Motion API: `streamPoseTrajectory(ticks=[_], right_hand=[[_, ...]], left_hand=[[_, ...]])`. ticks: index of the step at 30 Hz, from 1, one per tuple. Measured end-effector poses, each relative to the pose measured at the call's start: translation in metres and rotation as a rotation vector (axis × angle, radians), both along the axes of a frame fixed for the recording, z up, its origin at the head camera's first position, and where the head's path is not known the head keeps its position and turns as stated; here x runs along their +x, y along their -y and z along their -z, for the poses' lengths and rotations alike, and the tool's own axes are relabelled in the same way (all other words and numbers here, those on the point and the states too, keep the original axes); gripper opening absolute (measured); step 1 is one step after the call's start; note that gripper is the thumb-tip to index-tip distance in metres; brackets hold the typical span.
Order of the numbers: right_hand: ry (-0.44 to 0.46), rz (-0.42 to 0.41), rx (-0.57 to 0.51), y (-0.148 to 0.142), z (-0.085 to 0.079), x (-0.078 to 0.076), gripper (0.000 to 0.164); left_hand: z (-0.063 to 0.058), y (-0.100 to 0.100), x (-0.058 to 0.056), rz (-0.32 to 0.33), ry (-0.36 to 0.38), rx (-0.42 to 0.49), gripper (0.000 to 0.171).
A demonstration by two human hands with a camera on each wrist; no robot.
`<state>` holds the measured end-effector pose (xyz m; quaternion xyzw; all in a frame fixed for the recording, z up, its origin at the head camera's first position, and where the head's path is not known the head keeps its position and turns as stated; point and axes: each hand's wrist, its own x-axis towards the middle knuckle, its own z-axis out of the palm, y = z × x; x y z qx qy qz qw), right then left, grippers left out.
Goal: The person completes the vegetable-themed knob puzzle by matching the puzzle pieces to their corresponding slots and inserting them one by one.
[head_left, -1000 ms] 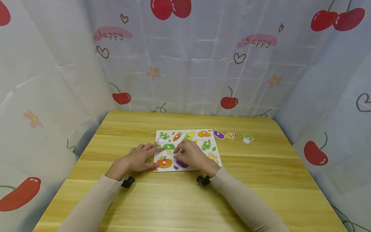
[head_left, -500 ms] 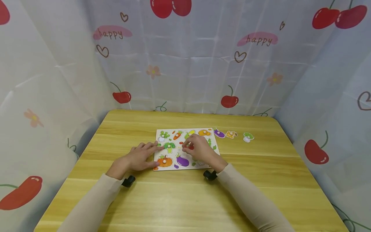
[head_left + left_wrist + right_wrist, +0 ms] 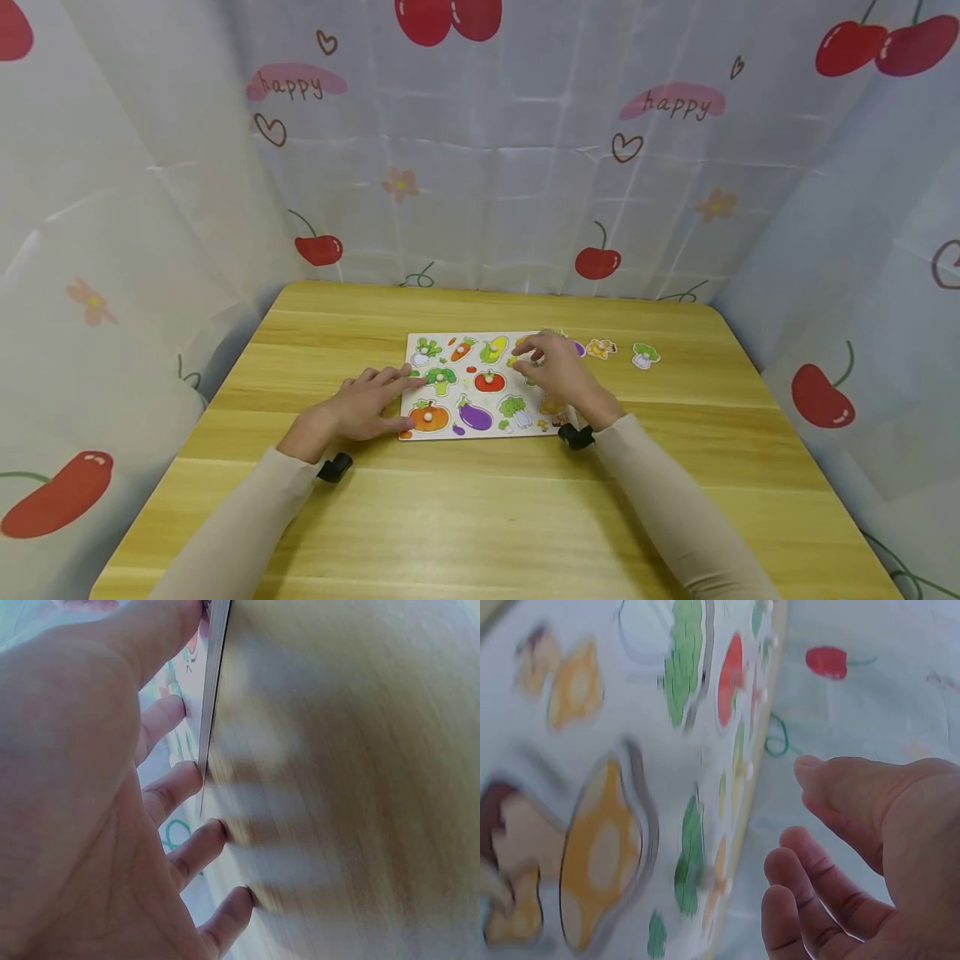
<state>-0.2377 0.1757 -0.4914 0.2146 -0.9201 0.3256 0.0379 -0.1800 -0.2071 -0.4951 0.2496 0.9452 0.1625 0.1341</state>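
A white vegetable puzzle board (image 3: 483,434) lies on the table. My left hand (image 3: 360,408) rests at its left side, fingers spread, the thumb on the front left corner. In the left wrist view, some fingertips reach the wood beside the board's edge. Above the board's right part hovers my right hand (image 3: 566,372), thumb and fingers apart with nothing between them; it hides part of the board. A knobbed tomato piece (image 3: 489,381) sits mid-board, beside a knobbed broccoli piece (image 3: 441,381). The printed eggplant (image 3: 474,414) and leafy cabbage (image 3: 516,410) show no knobs.
Right of the board lie a loose eggplant piece (image 3: 580,348), partly hidden by my hand, a mushroom piece (image 3: 601,348) and a cabbage piece (image 3: 645,357). A cherry-printed curtain (image 3: 480,208) hangs behind the wooden table (image 3: 465,517) and at both sides.
My right hand has moved right and away from the board's middle, fingers parting. The tomato piece, red at its fingertips half a second ago, now shows uncovered. The left hand stays put.
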Motion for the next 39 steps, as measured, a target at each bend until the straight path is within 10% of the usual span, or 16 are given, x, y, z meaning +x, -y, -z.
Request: streamPoseTrajectory(ticks=[19, 39], right_hand=[[0.039, 0.193, -0.006, -0.079, 0.013, -0.039, 0.033], [0.169, 0.286, 0.017, -0.080, 0.023, -0.055, 0.022]], left_hand=[[0.002, -0.002, 0.000, -0.003, 0.003, -0.013, 0.078], [0.002, -0.001, 0.002, -0.018, -0.002, -0.004, 0.077]])
